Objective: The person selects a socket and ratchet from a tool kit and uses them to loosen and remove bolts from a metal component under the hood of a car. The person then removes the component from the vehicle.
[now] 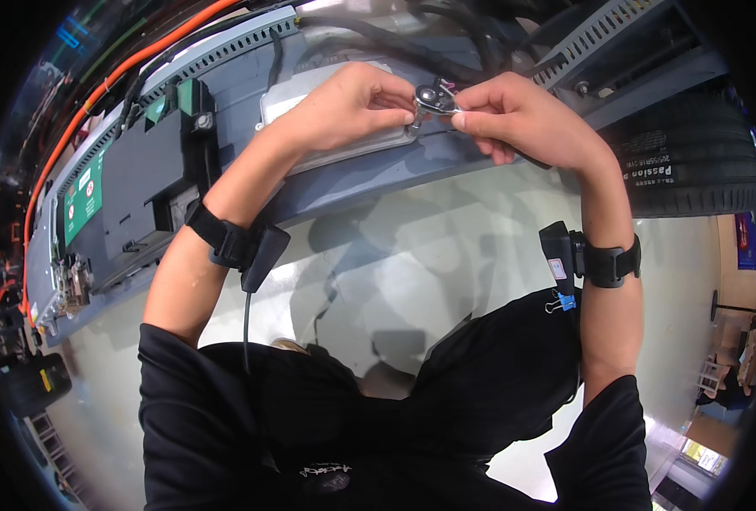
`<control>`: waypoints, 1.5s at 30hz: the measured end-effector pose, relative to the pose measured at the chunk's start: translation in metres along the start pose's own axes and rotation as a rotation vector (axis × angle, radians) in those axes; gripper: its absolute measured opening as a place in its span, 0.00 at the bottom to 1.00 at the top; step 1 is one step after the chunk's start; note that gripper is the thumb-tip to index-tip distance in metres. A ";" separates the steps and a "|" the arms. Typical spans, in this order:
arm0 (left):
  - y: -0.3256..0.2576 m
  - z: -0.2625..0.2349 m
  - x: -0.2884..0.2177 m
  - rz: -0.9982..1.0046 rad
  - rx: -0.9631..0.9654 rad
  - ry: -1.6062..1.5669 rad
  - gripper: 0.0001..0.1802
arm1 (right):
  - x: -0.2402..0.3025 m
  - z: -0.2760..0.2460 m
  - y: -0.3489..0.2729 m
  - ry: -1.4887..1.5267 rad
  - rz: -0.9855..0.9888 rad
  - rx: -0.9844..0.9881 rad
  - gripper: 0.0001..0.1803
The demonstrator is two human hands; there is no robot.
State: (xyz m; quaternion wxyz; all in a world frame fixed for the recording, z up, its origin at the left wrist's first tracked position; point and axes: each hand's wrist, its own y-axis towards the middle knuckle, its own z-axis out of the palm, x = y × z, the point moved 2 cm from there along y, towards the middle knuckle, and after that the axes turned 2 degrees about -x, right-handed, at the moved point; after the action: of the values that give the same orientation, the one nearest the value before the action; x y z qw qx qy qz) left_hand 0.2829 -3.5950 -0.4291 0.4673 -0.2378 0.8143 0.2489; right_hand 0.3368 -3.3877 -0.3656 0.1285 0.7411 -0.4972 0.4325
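Note:
A small ratchet wrench [434, 99] with a shiny round head stands at the edge of a silver metal housing [297, 95]. My right hand [518, 115] grips its handle, with the thumb and fingertips closed near the head. On the other side, my left hand [344, 106] is closed, its thumb and curled fingers right beside the ratchet head. Whatever sits between those fingertips is too small to make out. Just under the head, a short metal piece [415, 124] reaches down at the housing's corner.
The housing is fixed to a grey metal frame [335, 183]. A black box with green labels [143, 166] sits to the left, near an orange cable [109, 81]. At the right is a black tyre [689, 157]. Black straps with small devices [263, 255] circle both forearms.

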 end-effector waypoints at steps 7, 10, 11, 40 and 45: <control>0.004 0.004 0.002 -0.029 -0.016 -0.072 0.14 | 0.000 0.007 -0.004 -0.013 0.003 -0.107 0.18; 0.010 0.008 -0.005 -0.163 -0.063 0.122 0.13 | -0.012 0.007 -0.013 0.013 -0.015 -0.141 0.19; 0.009 0.013 -0.007 -0.102 -0.081 0.008 0.12 | -0.013 0.010 -0.014 0.044 -0.020 -0.159 0.19; 0.009 0.002 -0.011 -0.085 0.060 0.029 0.14 | 0.028 0.003 -0.022 -0.117 0.109 -0.146 0.19; 0.010 0.012 -0.009 -0.077 -0.074 0.033 0.12 | 0.019 -0.003 -0.021 -0.019 -0.049 -0.054 0.19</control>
State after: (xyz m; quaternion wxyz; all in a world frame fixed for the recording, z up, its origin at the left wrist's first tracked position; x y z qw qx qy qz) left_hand 0.2879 -3.5782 -0.4250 0.4541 -0.2900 0.8024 0.2566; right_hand 0.3554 -3.3877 -0.3445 0.1543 0.7533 -0.4916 0.4087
